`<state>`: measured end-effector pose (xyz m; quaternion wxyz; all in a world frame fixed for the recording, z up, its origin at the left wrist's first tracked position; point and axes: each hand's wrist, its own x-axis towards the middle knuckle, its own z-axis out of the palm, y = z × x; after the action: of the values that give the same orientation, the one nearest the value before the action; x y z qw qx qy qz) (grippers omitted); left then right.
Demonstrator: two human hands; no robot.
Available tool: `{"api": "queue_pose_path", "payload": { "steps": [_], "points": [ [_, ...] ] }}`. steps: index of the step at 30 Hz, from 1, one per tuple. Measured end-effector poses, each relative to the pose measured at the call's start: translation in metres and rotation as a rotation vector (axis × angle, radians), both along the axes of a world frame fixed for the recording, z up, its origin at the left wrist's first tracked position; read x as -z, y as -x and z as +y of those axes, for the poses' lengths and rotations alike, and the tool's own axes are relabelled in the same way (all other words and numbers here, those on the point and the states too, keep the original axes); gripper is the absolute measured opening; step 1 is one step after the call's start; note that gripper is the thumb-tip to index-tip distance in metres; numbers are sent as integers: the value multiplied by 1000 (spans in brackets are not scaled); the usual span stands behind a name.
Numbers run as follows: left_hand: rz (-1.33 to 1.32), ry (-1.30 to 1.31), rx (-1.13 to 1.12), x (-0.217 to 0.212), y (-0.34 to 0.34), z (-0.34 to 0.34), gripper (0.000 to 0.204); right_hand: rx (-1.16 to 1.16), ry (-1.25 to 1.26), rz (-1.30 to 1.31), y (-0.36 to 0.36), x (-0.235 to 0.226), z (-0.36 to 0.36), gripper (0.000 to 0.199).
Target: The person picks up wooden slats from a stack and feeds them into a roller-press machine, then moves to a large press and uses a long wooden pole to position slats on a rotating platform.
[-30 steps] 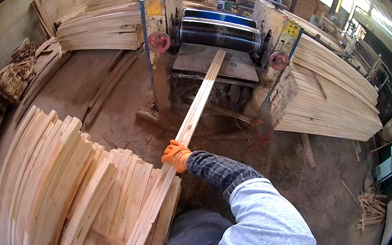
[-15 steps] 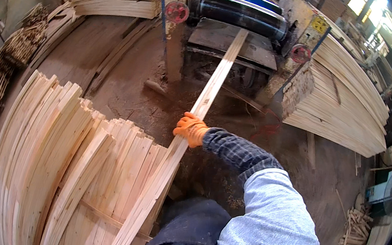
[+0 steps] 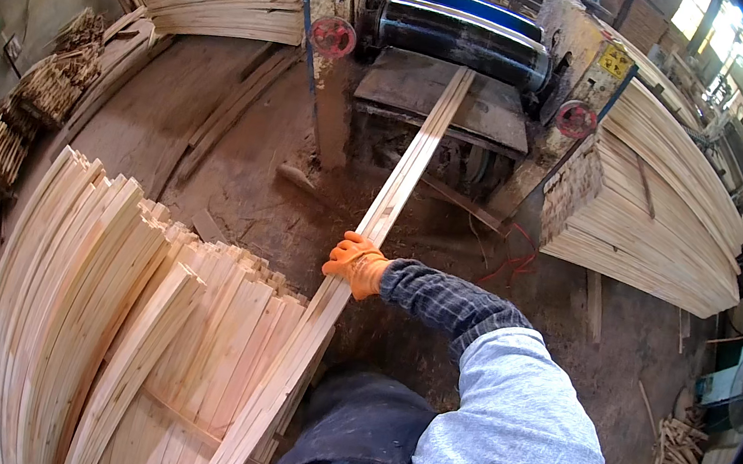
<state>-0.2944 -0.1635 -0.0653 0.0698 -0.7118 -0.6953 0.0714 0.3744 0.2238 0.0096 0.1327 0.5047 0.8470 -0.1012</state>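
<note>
View: head, looking down over your right arm.
Right hand (image 3: pixel 355 265): gloved in orange, fingers closed over the slats, about midway along them.
Left hand: out of view; you cannot tell its fingers' state or hold.
Slats (image 3: pixel 414 164): a few, side by side, slanting from the lower edge up to the bed (image 3: pixel 402 84).
Far ends: on the bed, just by the rollers (image 3: pixel 463 50); whether touching, you cannot tell.
Progress: by their lie, the slats reach the rollers; most of their length is on your side.
Left over: a big stack (image 3: pixel 75 314) beside you, left of the slats.
</note>
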Motion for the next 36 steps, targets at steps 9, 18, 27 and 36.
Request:
{"api": "queue_pose_path", "payload": {
  "steps": [9,18,27,36],
  "points": [
    [55,45,-40,12,-3,0,43,-29,0,-70,-11,-13,9,60],
    [-5,69,5,37,21,9,47,-16,-47,-15,-15,5,8,61],
    [276,-266,-117,22,-15,16,43,2,-23,-35,-10,-4,8,59],
    [173,-197,-41,37,-8,17,29,5,-114,-32,-15,14,6,47]
  ]
}}
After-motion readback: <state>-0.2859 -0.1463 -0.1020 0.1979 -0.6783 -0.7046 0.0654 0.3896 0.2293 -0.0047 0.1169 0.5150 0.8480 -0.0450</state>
